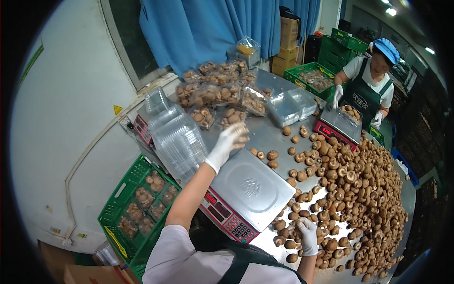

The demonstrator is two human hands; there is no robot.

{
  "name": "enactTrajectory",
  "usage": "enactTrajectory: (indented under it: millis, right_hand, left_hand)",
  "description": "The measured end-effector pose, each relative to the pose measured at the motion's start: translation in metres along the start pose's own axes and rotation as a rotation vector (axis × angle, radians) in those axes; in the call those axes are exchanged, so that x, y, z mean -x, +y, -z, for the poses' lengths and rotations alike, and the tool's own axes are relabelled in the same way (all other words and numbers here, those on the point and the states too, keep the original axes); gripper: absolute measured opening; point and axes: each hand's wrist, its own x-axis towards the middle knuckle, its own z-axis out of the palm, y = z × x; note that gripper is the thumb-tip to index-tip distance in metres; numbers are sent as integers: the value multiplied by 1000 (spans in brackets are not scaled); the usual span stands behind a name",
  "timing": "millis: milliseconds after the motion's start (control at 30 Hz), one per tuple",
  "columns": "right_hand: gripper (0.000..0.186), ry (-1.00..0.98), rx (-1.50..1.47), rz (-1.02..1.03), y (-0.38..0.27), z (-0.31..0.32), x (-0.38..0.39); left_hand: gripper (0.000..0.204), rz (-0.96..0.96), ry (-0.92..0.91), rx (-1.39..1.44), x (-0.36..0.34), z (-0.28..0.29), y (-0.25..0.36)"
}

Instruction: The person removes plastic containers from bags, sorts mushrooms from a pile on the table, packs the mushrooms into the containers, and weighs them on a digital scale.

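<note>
My left hand, in a white glove, reaches over the far edge of the scale. Its fingers are stretched out and a little blurred, holding nothing, close to a clear pack of mushrooms. The scale's steel pan is bare, with a red keypad panel on the near side. My right hand, also gloved, is at the near edge of the loose brown mushrooms. Its fingers curl round a mushroom, partly hidden by them. Stacked clear plastic trays stand left of my left hand.
Filled packs are heaped at the back. A green crate with packed mushrooms stands at the left. Across the table, a co-worker in a blue cap works at another scale, near empty clear tubs and a far green crate.
</note>
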Motion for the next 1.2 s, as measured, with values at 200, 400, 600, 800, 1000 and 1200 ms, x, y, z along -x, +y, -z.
enactTrajectory:
  millis: [200, 400, 600, 800, 1000, 1200]
  right_hand:
    - [13, 6, 25, -11, 13, 8, -11]
    - [13, 35, 90, 15, 7, -1, -12]
    - [13, 7, 112, -10, 9, -4, -8]
    - [11, 85, 257, 56, 19, 1, -1]
    - [18, -3, 317, -33, -15, -24, 9]
    - [16, -114, 68, -72, 13, -25, 19]
  left_hand:
    - [26, -543, 308, -954, 42, 29, 17]
    - [42, -315, 662, -1621, 63, 115, 47]
    - [32, -21, 464, -1374, 88, 155, 56]
    - [22, -74, 325, -1251, 67, 176, 56]
    - [24, -376, 656, -1737, 38, 241, 50]
    - [18, -953, 947, -1325, 46, 171, 85]
